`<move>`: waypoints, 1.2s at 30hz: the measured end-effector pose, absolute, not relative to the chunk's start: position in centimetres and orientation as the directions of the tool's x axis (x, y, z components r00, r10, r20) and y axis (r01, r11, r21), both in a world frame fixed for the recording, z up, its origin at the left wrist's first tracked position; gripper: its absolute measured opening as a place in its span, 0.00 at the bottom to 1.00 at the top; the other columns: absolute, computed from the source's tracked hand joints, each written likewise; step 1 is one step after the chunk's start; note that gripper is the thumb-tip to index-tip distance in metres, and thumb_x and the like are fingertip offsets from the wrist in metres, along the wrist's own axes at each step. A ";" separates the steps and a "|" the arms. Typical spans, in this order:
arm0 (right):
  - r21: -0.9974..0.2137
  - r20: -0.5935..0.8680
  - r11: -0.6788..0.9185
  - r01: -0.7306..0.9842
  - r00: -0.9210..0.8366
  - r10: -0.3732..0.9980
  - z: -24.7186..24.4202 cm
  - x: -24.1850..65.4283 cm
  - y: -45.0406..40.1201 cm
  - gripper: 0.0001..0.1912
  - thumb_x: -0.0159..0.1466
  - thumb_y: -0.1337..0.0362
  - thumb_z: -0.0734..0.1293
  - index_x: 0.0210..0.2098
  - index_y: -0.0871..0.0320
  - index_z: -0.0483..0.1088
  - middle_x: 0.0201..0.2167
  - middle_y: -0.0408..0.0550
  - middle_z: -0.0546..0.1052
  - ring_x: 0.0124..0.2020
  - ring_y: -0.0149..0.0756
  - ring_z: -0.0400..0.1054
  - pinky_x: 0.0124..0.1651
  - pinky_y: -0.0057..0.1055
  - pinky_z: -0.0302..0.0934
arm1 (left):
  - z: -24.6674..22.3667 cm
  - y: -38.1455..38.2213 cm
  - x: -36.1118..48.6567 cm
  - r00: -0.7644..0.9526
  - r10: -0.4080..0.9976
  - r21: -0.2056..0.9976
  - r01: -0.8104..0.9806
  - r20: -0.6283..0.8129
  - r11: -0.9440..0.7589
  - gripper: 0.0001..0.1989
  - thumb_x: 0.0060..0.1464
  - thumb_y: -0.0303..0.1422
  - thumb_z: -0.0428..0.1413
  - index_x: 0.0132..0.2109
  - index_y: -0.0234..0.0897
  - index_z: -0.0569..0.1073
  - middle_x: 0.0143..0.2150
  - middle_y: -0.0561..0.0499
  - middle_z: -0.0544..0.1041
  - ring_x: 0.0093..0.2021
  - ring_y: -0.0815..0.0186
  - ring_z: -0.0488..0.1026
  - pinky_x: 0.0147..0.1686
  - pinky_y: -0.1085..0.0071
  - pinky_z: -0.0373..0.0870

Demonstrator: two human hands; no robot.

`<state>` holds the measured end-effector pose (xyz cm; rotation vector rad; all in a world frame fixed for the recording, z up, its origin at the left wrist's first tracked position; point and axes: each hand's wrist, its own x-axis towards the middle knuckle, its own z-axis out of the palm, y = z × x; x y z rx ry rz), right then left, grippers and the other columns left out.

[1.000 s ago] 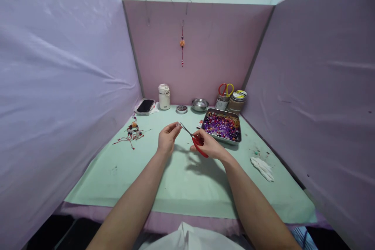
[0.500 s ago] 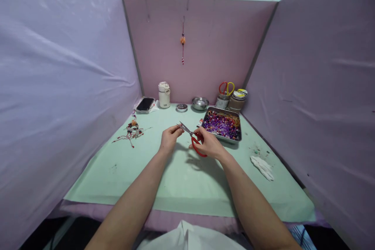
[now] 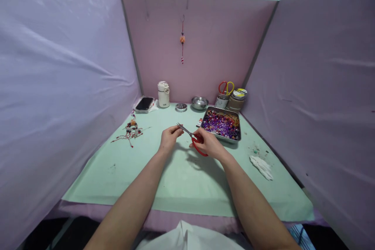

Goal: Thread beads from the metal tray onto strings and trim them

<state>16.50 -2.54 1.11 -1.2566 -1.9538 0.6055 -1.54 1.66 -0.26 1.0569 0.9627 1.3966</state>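
My right hand (image 3: pixel 209 143) grips a pair of red-handled scissors (image 3: pixel 187 130) above the green tabletop, the blades pointing up and to the left. At the tips of the blades is my left hand (image 3: pixel 170 138), its thumb and fingers pinched together. Whatever sits in that pinch is too small to make out. A metal tray of purple, red and orange beads (image 3: pixel 222 139) lies just beyond my right hand. Left of my left hand rests a small heap of beaded red-cord strings (image 3: pixel 131 131).
Along the back stand a phone (image 3: pixel 144 104), a white bottle (image 3: pixel 163 94), a small round tin (image 3: pixel 181 107), a steel bowl (image 3: pixel 199 103), a jar holding scissors (image 3: pixel 222 101) and a brown jar (image 3: pixel 236 102). A beaded ornament (image 3: pixel 182 40) hangs behind. A white glove (image 3: pixel 261 168) lies right.
The scissor blades are closer together than before. Both hands stay in nearly the same place, and the view has shifted slightly.
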 end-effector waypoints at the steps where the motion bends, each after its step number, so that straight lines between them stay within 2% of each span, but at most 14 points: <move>1: -0.709 0.319 0.414 0.571 -0.264 0.910 1.1 16.5 -2.5 0.14 0.54 0.54 0.68 0.34 0.55 0.64 0.23 0.39 0.68 0.25 0.30 0.59 0.28 0.27 0.51 | -0.2 1.7 -1.5 -0.022 0.997 0.957 -0.279 0.079 -0.082 0.13 0.38 0.30 0.65 0.36 0.33 0.80 0.35 0.47 0.80 0.35 0.64 0.75 0.49 0.59 0.68; 7: -0.749 0.307 0.389 0.537 -0.238 0.921 0.9 16.6 -2.4 0.10 0.58 0.57 0.65 0.34 0.55 0.62 0.24 0.39 0.70 0.26 0.32 0.64 0.30 0.27 0.53 | -0.4 1.6 -1.5 -0.026 0.999 0.953 -0.299 0.040 -0.046 0.16 0.37 0.32 0.67 0.37 0.32 0.79 0.34 0.46 0.80 0.34 0.64 0.76 0.49 0.60 0.68; 9: -0.731 0.291 0.354 0.583 -0.203 0.935 0.8 16.7 -2.4 0.10 0.59 0.58 0.64 0.35 0.55 0.61 0.27 0.41 0.72 0.28 0.33 0.66 0.31 0.27 0.53 | -0.4 1.5 -1.5 -0.022 0.999 0.948 -0.315 0.030 -0.035 0.17 0.38 0.33 0.67 0.39 0.33 0.79 0.35 0.45 0.80 0.36 0.64 0.76 0.49 0.61 0.68; 14: -0.535 0.200 0.230 0.813 -0.142 0.969 0.7 16.9 -2.4 0.11 0.58 0.62 0.65 0.38 0.56 0.60 0.32 0.47 0.73 0.30 0.36 0.66 0.32 0.28 0.52 | 0.0 1.2 -1.6 0.035 0.999 0.907 -0.420 -0.004 0.018 0.16 0.41 0.31 0.67 0.40 0.34 0.76 0.40 0.44 0.79 0.39 0.67 0.76 0.49 0.65 0.69; 17: -0.437 0.112 0.150 0.887 -0.112 0.987 0.6 16.9 -2.5 0.11 0.58 0.66 0.64 0.40 0.58 0.60 0.33 0.52 0.74 0.32 0.39 0.67 0.32 0.29 0.51 | 0.2 1.2 -1.7 0.099 0.995 0.871 -0.485 -0.030 0.075 0.13 0.42 0.27 0.66 0.39 0.33 0.76 0.42 0.44 0.79 0.40 0.69 0.76 0.48 0.70 0.69; 21: -0.347 0.066 0.114 0.931 -0.097 0.993 0.4 16.7 -2.5 0.09 0.59 0.67 0.62 0.40 0.60 0.62 0.35 0.58 0.74 0.35 0.45 0.69 0.34 0.32 0.53 | 0.3 1.3 -1.8 0.152 0.986 0.828 -0.543 -0.065 0.138 0.09 0.45 0.24 0.63 0.38 0.31 0.77 0.42 0.44 0.79 0.40 0.70 0.75 0.47 0.73 0.70; 28: -0.221 0.022 0.076 0.972 -0.073 0.997 -0.2 16.7 -2.3 0.10 0.59 0.71 0.60 0.41 0.60 0.64 0.37 0.60 0.74 0.38 0.50 0.70 0.35 0.35 0.55 | 0.6 1.0 -1.8 0.177 0.981 0.807 -0.567 -0.079 0.167 0.09 0.47 0.23 0.62 0.38 0.32 0.77 0.32 0.47 0.78 0.35 0.72 0.75 0.44 0.75 0.71; 36: -0.126 -0.012 0.076 0.989 -0.078 0.997 0.6 16.7 -3.0 0.08 0.60 0.70 0.62 0.39 0.62 0.69 0.39 0.61 0.73 0.42 0.49 0.69 0.38 0.36 0.57 | 0.7 0.7 -2.0 0.264 0.960 0.812 -0.539 -0.091 0.225 0.13 0.50 0.28 0.62 0.45 0.35 0.75 0.40 0.46 0.78 0.38 0.71 0.76 0.37 0.77 0.72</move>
